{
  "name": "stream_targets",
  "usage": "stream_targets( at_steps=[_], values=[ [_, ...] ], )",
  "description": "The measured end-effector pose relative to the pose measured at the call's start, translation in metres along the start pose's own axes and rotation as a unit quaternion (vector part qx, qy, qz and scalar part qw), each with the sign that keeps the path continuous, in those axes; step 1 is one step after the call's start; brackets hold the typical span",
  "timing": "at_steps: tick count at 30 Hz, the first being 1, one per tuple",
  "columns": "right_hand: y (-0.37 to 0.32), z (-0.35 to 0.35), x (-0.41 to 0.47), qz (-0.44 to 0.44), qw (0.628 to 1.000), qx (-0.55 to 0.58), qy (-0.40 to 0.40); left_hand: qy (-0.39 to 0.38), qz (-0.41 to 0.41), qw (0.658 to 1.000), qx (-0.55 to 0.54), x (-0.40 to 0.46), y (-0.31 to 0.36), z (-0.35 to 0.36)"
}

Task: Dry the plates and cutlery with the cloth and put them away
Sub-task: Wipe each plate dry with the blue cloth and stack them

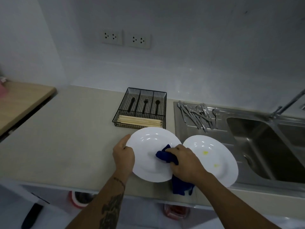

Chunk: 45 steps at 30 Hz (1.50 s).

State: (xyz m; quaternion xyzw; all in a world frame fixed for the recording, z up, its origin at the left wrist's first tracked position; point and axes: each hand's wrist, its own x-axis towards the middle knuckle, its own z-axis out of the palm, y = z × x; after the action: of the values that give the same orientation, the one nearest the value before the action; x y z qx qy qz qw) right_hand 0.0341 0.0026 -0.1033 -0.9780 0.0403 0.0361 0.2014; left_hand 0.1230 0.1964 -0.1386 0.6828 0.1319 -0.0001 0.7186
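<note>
**Hidden, cropped and unclear**

The right hand (184, 162) covers the middle of the blue cloth (166, 157), so its fingertips cannot be seen. The left hand (123, 156) hides part of the near plate's (148, 141) left rim, with its fingers out of sight behind it. That plate overlaps the left edge of the second plate (219, 156). The sink (257, 146) and tap (287, 103) run off the right edge. The piled cutlery (198, 116) is too tangled to count. The red objects (79, 199) under the counter are blurred.
</note>
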Motion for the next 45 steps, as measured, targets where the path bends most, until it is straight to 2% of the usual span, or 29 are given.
stream_targets(
  at_steps=[16, 20, 24, 27, 29, 31, 35, 38, 41, 45],
  values=[
    [0.009, 0.003, 0.0, 0.026, 0.999, 0.019, 0.017, 0.042, 0.001, 0.997, 0.059, 0.021, -0.029, -0.025],
    [0.014, -0.003, -0.002, 0.032, 0.999, 0.023, 0.023, 0.042, 0.017, 0.993, 0.106, 0.02, -0.034, -0.03],
    [0.022, -0.011, -0.007, 0.04, 0.998, 0.031, 0.031, 0.03, 0.071, 0.982, 0.174, 0.018, -0.035, -0.035],
    [0.03, -0.021, -0.015, 0.049, 0.998, 0.027, 0.043, 0.05, 0.197, 0.943, 0.265, 0.017, -0.031, -0.03],
    [0.037, -0.028, -0.021, 0.056, 0.997, 0.018, 0.056, 0.028, 0.266, 0.918, 0.293, 0.013, -0.022, -0.013],
    [0.044, -0.035, -0.027, 0.059, 0.996, -0.01, 0.071, -0.023, 0.29, 0.91, 0.295, 0.003, -0.011, 0.014],
    [0.064, -0.047, -0.041, 0.084, 0.989, -0.077, 0.094, -0.161, 0.289, 0.885, 0.326, -0.029, -0.009, 0.075],
    [0.086, -0.053, -0.054, 0.112, 0.986, -0.082, 0.09, -0.23, 0.291, 0.855, 0.362, -0.048, -0.022, 0.109],
    [0.107, -0.055, -0.063, 0.126, 0.985, -0.08, 0.084, -0.246, 0.252, 0.847, 0.399, -0.058, -0.034, 0.135],
    [0.131, -0.057, -0.07, 0.12, 0.987, -0.084, 0.072, -0.204, 0.214, 0.846, 0.445, -0.065, -0.039, 0.159]
  ],
)
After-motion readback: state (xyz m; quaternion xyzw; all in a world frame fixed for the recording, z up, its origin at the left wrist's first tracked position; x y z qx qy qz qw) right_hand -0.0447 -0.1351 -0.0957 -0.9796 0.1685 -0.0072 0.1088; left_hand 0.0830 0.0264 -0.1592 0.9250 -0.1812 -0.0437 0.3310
